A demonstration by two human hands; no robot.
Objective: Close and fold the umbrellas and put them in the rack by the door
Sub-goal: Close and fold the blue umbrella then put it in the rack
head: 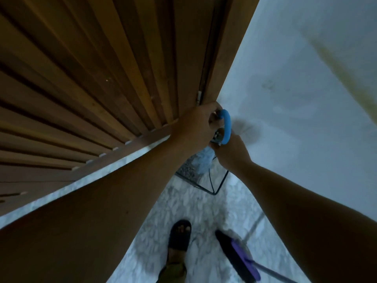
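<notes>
A folded light-blue umbrella (pixel 205 160) stands upright in a black wire rack (pixel 216 185) in the corner between the wooden door and the white wall. Its curved bright-blue handle (pixel 226 125) sticks up between my hands. My left hand (pixel 196 123) grips the upper end of the handle from the door side. My right hand (pixel 231 153) holds the umbrella just under the handle, fingers wrapped around the top of the gathered fabric. Most of the canopy is hidden behind my hands and inside the rack.
A slatted wooden door (pixel 91 88) fills the left side, its frame (pixel 222 64) meeting the white wall (pixel 306 99). On the pale marbled floor (pixel 179 201) are my sandalled foot (pixel 179 235) and a purple broom (pixel 240 256) with black bristles at lower right.
</notes>
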